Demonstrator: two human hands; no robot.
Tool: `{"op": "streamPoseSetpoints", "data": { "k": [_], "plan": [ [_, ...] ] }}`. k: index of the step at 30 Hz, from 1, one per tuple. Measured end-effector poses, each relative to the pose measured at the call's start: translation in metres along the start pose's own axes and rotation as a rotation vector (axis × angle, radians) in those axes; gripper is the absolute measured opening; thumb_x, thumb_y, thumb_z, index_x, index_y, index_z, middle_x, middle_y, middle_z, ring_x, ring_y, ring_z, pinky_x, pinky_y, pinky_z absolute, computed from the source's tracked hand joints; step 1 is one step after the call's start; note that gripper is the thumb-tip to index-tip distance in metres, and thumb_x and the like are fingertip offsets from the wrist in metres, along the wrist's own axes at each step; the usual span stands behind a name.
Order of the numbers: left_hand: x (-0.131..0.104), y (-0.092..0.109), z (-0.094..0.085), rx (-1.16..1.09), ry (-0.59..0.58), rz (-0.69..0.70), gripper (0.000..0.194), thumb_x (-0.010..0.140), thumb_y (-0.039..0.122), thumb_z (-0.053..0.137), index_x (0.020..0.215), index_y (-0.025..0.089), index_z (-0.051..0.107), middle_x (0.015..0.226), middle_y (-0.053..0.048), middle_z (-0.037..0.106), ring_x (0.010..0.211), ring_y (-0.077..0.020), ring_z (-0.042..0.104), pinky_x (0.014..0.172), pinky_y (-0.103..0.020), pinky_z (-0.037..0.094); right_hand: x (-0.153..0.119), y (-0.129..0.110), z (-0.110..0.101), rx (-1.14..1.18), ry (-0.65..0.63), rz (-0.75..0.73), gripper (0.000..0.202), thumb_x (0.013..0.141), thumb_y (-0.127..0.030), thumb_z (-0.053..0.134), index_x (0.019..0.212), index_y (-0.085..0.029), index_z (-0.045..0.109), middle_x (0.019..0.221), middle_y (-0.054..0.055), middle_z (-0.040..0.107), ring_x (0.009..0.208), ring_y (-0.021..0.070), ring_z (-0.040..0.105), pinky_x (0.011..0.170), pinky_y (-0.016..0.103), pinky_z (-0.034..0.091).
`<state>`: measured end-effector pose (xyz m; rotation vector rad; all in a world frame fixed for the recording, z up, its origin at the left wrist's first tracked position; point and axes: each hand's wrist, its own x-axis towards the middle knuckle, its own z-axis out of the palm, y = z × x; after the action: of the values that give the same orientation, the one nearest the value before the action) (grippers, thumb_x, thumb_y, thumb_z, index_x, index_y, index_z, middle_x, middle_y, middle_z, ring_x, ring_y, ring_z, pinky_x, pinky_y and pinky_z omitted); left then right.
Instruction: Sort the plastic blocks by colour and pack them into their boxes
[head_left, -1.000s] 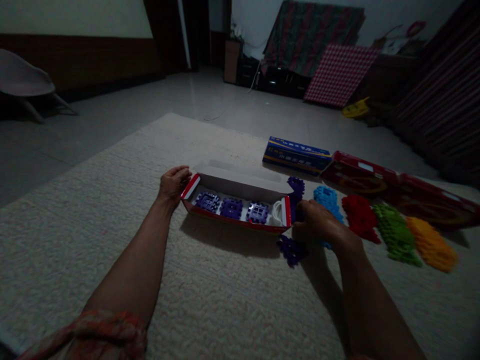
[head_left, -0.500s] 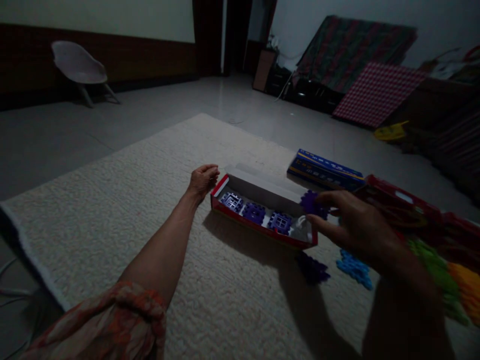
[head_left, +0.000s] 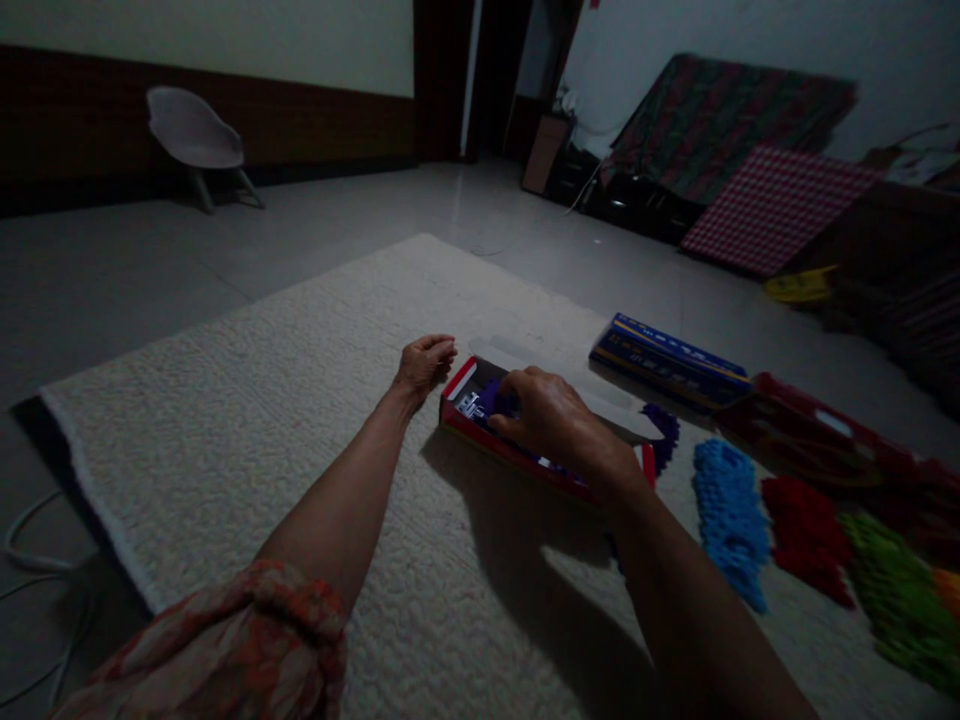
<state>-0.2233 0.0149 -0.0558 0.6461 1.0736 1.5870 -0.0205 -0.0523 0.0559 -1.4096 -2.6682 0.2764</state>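
Note:
A red open box [head_left: 480, 437] with a pale inside lies on the cream mat [head_left: 300, 370]. My right hand [head_left: 544, 410] reaches into it, thumb and fingers round a purple piece [head_left: 489, 393] over the left part. A silvery piece [head_left: 469, 404] shows at the box's left end; my hand and forearm hide most of the rest. Beside the left end is my left hand [head_left: 425, 364], its fingers curled together; whether they hold anything is hidden. More purple pieces [head_left: 661, 435] lie beyond the box's right end.
On the right are blue pieces [head_left: 731, 520], red pieces [head_left: 806, 535] and green pieces [head_left: 896, 595]. A blue box [head_left: 667, 365] and a dark red box [head_left: 810, 430] lie behind them. A small chair [head_left: 196, 130] stands far left, and cables [head_left: 56, 570] lie near left.
My right hand has moved left with the purple piece, from the box's right end to its left part. The view has shifted slightly, showing more of the coloured pieces.

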Motion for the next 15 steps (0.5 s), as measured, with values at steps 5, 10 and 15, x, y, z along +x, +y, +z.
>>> {"op": "streamPoseSetpoints", "data": {
  "k": [5,10,15],
  "plan": [
    [-0.003,0.003,0.003,0.002,0.019,0.003,0.027,0.060,0.023,0.081,0.082,0.014,0.069,0.069,-0.003,0.066,0.054,-0.0095,0.055,0.052,-0.022,0.039,0.009,-0.001,0.007,-0.003,0.019,0.009,0.028,0.083,-0.037,0.070,0.103,-0.018,0.067,0.102,0.012,0.068,0.086,0.0232,0.063,0.073,0.034,0.049],
    [-0.002,0.002,0.002,0.004,0.011,-0.001,0.028,0.059,0.024,0.082,0.082,0.015,0.069,0.069,-0.003,0.066,0.055,-0.0103,0.055,0.052,-0.023,0.039,0.011,-0.004,0.009,0.026,0.036,0.019,0.024,0.083,-0.033,0.071,0.101,-0.018,0.066,0.103,0.011,0.066,0.087,0.0220,0.063,0.075,0.033,0.049],
    [0.001,-0.001,-0.001,0.006,0.001,0.004,0.028,0.059,0.024,0.081,0.083,0.015,0.070,0.070,-0.004,0.067,0.056,-0.0110,0.056,0.052,-0.023,0.039,-0.003,0.005,-0.008,0.084,0.169,0.043,0.009,0.086,-0.023,0.067,0.094,-0.019,0.067,0.100,0.009,0.069,0.088,0.0198,0.064,0.080,0.031,0.049]
  ]
}}
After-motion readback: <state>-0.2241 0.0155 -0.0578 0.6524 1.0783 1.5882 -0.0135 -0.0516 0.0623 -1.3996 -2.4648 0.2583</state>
